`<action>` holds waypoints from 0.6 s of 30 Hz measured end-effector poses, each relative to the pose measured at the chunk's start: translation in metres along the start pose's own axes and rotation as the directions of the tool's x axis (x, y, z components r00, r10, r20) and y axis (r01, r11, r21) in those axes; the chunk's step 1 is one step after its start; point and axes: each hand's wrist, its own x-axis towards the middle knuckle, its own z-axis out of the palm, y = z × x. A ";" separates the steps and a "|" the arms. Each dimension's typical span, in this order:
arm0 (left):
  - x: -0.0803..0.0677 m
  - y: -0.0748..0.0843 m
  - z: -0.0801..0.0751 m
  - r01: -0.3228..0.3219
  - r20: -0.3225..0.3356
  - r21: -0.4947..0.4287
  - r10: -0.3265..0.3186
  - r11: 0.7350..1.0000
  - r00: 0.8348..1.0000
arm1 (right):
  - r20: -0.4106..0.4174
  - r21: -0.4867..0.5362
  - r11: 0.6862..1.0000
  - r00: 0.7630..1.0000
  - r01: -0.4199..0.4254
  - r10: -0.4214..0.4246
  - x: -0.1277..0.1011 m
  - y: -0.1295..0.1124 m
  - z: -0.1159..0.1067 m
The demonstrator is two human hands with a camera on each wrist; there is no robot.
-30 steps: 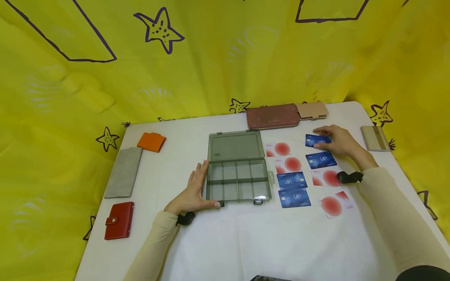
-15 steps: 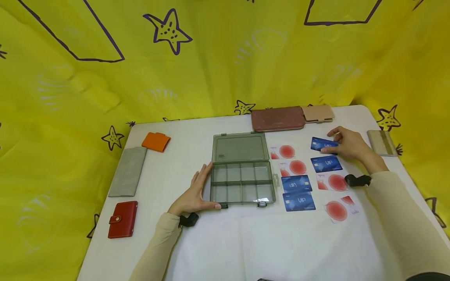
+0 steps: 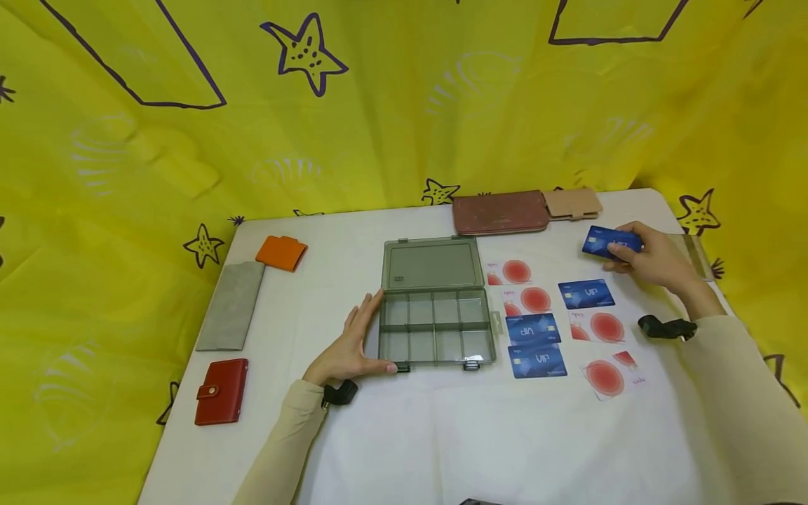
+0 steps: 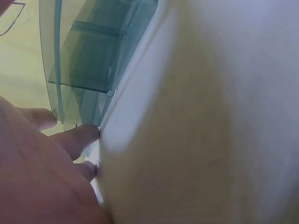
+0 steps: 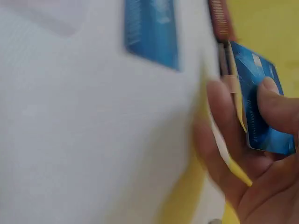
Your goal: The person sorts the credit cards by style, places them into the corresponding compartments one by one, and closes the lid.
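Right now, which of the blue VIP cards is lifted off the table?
The blue card pinched in the right hand, near the table's far right. The other three blue cards lie flat on the white table.

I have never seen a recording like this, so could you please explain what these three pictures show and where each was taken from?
A person works at a white table; no machine. The wide picture comes from a head camera, the two blurry ones from wrist cameras. The left hand rests against an open grey plastic box. The right hand holds a blue card, seen close in the right wrist view. More blue and red-dotted cards lie beside the box, with wallets around.
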 end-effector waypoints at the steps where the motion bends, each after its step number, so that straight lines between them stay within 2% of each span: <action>1: 0.000 0.000 0.000 0.002 -0.001 -0.002 -0.002 1.000 1.000 | -0.027 0.054 0.999 1.000 -0.006 0.007 -0.001 -0.001 -0.001; 3: -0.001 0.000 -0.001 0.004 -0.005 0.000 -0.004 1.000 1.000 | -0.077 0.180 0.984 0.997 -0.009 0.023 -0.004 -0.006 -0.002; 6: -0.002 0.001 -0.002 -0.003 -0.008 -0.002 0.003 1.000 1.000 | -0.119 0.365 0.931 0.991 -0.009 0.057 -0.009 -0.020 0.000; 10: -0.002 0.002 -0.002 -0.007 -0.008 -0.014 0.007 1.000 1.000 | -0.172 0.510 0.859 0.984 0.042 0.054 -0.018 -0.043 0.011; 12: -0.002 0.002 -0.002 -0.008 -0.007 -0.018 0.008 1.000 1.000 | -0.187 0.560 0.824 0.982 0.087 0.023 -0.021 -0.056 0.021; 14: -0.001 0.002 -0.001 -0.011 -0.008 -0.019 0.010 1.000 1.000 | -0.185 0.623 0.770 0.982 0.139 -0.028 -0.025 -0.070 0.033; 16: -0.001 0.002 -0.001 -0.011 -0.010 -0.021 0.011 1.000 1.000 | -0.154 0.689 0.704 0.984 0.174 -0.092 -0.029 -0.084 0.047; 18: -0.001 0.002 -0.001 -0.010 -0.013 -0.024 0.010 1.000 1.000 | -0.100 0.728 0.660 0.981 0.185 -0.164 -0.034 -0.098 0.062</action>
